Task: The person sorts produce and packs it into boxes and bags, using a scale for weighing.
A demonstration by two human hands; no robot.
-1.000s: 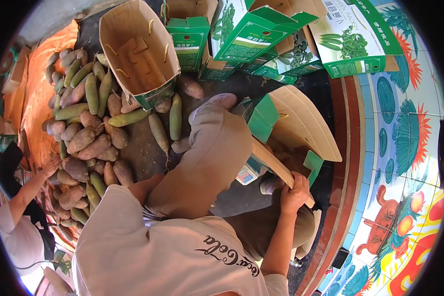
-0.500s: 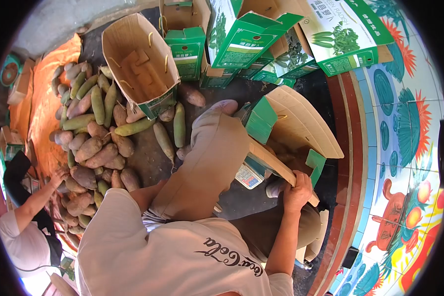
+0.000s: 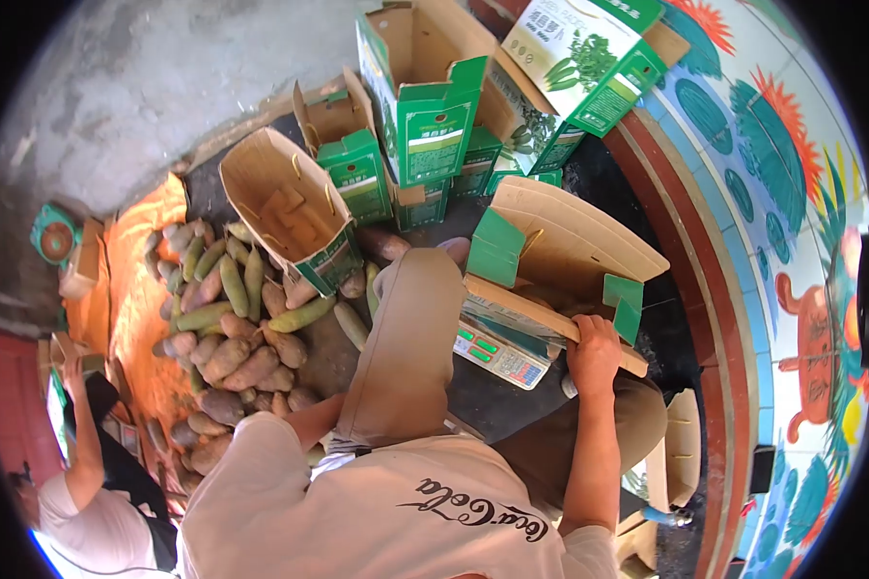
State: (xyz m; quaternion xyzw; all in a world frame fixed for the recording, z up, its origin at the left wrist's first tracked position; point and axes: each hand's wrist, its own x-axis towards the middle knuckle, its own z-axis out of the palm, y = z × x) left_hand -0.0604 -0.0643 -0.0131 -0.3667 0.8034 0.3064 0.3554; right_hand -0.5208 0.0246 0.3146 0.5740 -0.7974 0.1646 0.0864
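Carton (image 3: 574,224) open, scale (image 3: 502,355) beside; right grip (image 3: 594,347) closed on near edge (image 3: 521,307), left grip hidden.

The right arm (image 3: 592,454) extends forward, nearly straight, from its short sleeve (image 3: 589,555); the right wrist (image 3: 599,388) lies in line with it. The right hand (image 3: 596,349) — back uppermost — is closed in a grip, its fingers bent. The left arm (image 3: 317,422), only partly visible, passes behind the raised leg (image 3: 406,347) — the left hand is hidden there.
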